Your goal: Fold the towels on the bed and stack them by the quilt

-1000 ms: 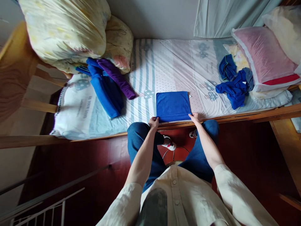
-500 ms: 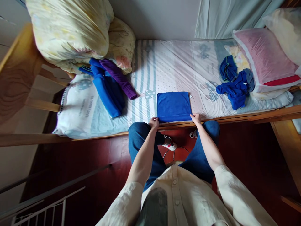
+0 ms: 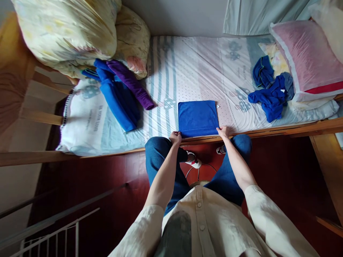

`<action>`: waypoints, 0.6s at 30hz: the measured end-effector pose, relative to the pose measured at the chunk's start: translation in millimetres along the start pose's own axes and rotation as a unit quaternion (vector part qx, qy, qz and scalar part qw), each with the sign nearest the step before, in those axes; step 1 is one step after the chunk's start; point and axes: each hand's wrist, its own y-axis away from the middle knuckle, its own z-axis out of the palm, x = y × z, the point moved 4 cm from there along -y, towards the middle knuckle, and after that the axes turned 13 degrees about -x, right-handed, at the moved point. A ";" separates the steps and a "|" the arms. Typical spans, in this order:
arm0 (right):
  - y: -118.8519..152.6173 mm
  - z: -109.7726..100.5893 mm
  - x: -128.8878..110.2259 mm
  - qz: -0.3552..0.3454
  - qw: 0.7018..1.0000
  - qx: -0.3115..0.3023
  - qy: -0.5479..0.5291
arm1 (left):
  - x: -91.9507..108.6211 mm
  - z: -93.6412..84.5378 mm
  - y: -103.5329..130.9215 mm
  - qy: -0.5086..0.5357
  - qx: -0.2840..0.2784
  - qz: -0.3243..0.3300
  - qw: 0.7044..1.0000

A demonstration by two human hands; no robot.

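A blue cloth (image 3: 198, 116), rectangular like a small towel, lies flat at the front edge of the bed, with a strip along its near side folded over. My left hand (image 3: 175, 137) pinches its near left corner. At the near right corner, my right hand (image 3: 223, 132) is closed on the same cloth. A small white tag shows by its right side. Further left lie folded blue cloths (image 3: 118, 103) and a rolled purple cloth (image 3: 132, 85). Crumpled blue cloths (image 3: 270, 96) sit in a heap on the right.
The bed (image 3: 198, 67) has a patterned sheet and a wooden frame. A large yellow bundle of bedding (image 3: 69, 28) stands at its left end, a pink pillow (image 3: 308, 53) at its right. A white metal rack (image 3: 56, 235) is at lower left on the red floor.
Both hands keep their hold on the near corners of the cloth, which lies in the same place. The view has shifted slightly.
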 end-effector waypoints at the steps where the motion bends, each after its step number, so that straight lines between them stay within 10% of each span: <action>1: 0.5 0.1 -0.5 0.005 1.000 -0.001 0.000 | 0.2 0.1 0.7 0.002 0.003 0.003 1.000; 10: 18.4 -14.0 -15.1 -0.091 0.993 0.073 0.011 | 22.5 -12.9 27.1 -0.011 0.050 0.181 0.982; 18: 41.2 -6.5 -30.0 -0.318 0.944 0.008 0.083 | 31.3 1.2 53.8 -0.111 -0.097 0.258 0.955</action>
